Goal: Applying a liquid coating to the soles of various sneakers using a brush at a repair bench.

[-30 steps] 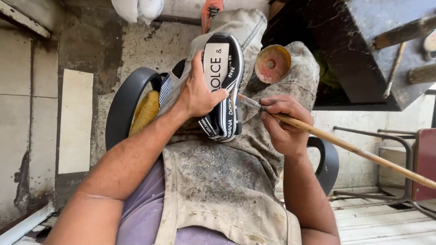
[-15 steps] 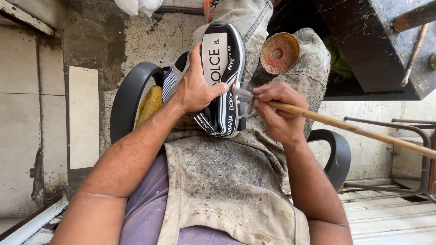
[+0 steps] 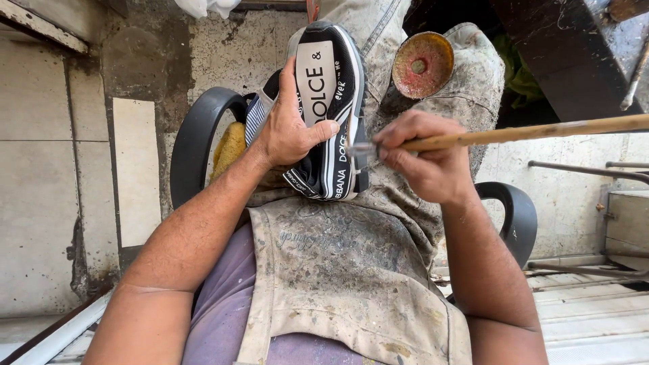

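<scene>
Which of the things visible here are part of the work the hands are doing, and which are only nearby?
In use:
left hand gripping the black and white shoe
right hand holding the long wooden-handled brush at the shoe's edge

Only nearby:
round reddish tin resting on the knee
stained apron
black chair arm

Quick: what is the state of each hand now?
Left hand: closed around the black and white shoe.
Right hand: closed on a long-handled brush, tip at the shoe's edge.
</scene>
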